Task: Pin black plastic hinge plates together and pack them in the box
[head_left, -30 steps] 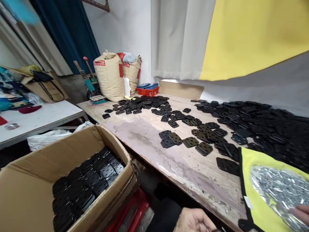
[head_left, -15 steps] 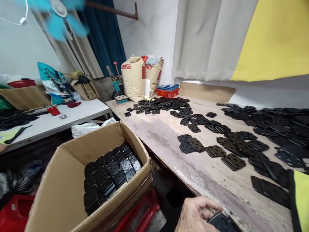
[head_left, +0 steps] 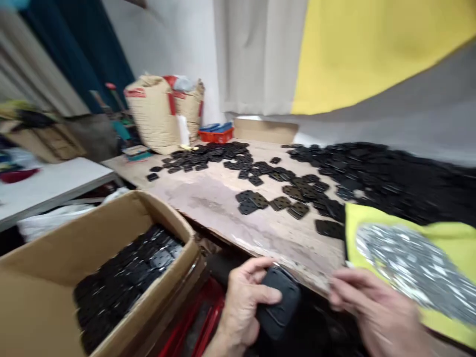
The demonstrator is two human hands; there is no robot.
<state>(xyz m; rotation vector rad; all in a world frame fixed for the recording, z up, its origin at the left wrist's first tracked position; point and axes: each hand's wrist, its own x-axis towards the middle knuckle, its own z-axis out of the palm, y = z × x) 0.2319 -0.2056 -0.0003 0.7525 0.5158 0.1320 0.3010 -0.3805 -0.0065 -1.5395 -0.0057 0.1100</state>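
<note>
My left hand (head_left: 243, 302) grips a black rounded plate (head_left: 279, 300) at the table's front edge, its thumb lying across the face. To its right is my right hand (head_left: 375, 307), blurred, with fingers pinched together; anything between them is too small to make out. Beyond that hand, a yellow cloth (head_left: 351, 218) bears a heap of shiny silvery pieces (head_left: 412, 253). Loose black plates (head_left: 299, 209) with holes lie scattered over the wooden table (head_left: 223, 213). A large dark pile (head_left: 390, 173) of them spreads along the back right.
An open cardboard box (head_left: 182, 218) with rows of black plates (head_left: 126, 277) stands at the lower left. Paper sacks (head_left: 152, 116) and a red basket (head_left: 216, 135) sit at the table's far end. A white table (head_left: 55, 186) is at the left.
The view has swung right, bringing the silvery heap and my right hand into sight. My left hand, with the black plate, now appears further left and higher in the picture.
</note>
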